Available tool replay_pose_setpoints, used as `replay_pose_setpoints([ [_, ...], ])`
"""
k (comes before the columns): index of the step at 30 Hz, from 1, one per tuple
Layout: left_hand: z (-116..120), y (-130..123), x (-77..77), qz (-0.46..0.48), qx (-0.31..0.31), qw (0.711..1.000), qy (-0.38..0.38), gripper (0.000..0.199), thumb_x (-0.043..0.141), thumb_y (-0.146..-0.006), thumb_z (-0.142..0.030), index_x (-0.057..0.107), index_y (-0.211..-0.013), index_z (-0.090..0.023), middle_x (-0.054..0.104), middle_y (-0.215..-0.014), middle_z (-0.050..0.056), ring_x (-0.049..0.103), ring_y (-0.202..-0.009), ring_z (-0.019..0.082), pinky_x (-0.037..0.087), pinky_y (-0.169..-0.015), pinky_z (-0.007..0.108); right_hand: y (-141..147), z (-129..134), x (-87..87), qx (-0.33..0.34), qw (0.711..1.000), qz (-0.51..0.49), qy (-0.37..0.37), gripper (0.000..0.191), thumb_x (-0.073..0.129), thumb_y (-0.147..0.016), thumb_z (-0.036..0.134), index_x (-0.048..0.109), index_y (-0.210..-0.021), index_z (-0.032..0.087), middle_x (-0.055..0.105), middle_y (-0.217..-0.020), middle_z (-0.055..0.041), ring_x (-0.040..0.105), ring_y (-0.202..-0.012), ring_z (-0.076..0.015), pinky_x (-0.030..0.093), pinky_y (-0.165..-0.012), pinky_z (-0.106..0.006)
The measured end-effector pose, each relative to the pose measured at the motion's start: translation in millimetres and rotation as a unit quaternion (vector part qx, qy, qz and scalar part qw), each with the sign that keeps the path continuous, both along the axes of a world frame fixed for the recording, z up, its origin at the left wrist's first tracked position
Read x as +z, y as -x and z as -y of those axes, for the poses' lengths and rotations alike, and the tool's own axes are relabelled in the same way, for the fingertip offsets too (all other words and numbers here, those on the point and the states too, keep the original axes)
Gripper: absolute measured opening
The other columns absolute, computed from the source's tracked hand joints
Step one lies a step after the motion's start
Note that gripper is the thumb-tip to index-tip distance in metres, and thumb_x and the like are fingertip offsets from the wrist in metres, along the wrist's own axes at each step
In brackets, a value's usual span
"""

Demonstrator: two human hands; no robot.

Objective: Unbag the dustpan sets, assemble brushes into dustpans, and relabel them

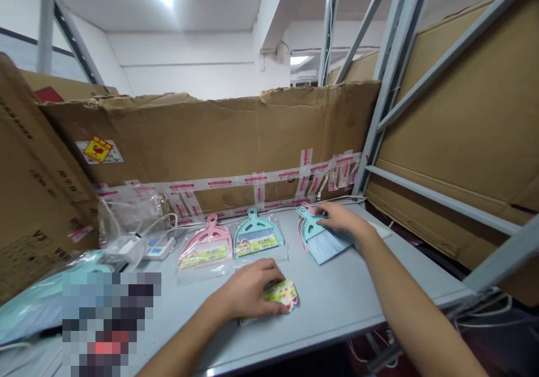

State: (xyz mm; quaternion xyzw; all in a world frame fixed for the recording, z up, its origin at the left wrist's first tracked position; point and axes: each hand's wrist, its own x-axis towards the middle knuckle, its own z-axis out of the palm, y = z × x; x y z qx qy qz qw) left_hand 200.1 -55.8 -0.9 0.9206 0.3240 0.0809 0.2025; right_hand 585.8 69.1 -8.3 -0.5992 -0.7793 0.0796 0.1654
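Note:
Near the table's front edge, my left hand (255, 288) is closed around a green and white printed card (283, 293), with its thumb and fingers on either side. Part of the card is hidden under my palm. Farther right, my right hand (340, 218) has its fingers bent onto a blue dustpan and brush set (322, 243), just below the handle. The set's pale blue bristles point toward the front. Behind it shows the edge of a pink dustpan (302, 235), partly covered.
A bagged pink dustpan set (209, 236) and a bagged blue one (253, 228) lie at the back. Left of them are a white power strip (159, 248), cables and more bagged blue items (46, 295). Cardboard (219, 141) walls the table, with a metal frame (374, 130) at right.

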Motion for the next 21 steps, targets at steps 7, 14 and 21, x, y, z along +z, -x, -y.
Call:
replay_pose_setpoints([
  [7,-4,2,-5.7,0.051,-0.016,0.999,-0.002,0.059,0.093,-0.087,-0.051,0.077,-0.138,-0.026,0.072,-0.130,0.011,0.069,-0.120,0.032,0.054,-0.107,0.042,11,-2,2.9,0.008,0.998,0.040,-0.037,0.021,0.073,-0.086,0.012,0.084,-0.104,0.018,0.084,-0.111,-0.0130,0.076,-0.103,-0.0279,0.052,-0.091,-0.031],
  [14,-14,6,-10.2,0.101,-0.004,0.994,-0.031,0.047,0.077,-0.101,-0.057,0.077,-0.134,-0.024,0.072,-0.128,0.013,0.069,-0.120,0.031,0.055,-0.106,0.043,-69,-4,21.2,-0.054,0.996,-0.062,-0.038,0.032,0.072,-0.096,0.034,0.090,-0.120,0.023,0.086,-0.126,-0.0124,0.080,-0.117,-0.0334,0.056,-0.108,-0.038],
  [21,-30,16,-10.2,0.112,0.042,0.983,-0.142,0.031,0.057,-0.113,-0.042,0.079,-0.123,-0.023,0.076,-0.120,0.012,0.069,-0.113,0.030,0.055,-0.099,0.045,-152,-20,14.6,-0.110,0.990,0.004,0.092,0.025,0.085,-0.076,0.030,0.094,-0.100,0.025,0.089,-0.113,-0.0099,0.083,-0.109,-0.0327,0.059,-0.099,-0.035],
])
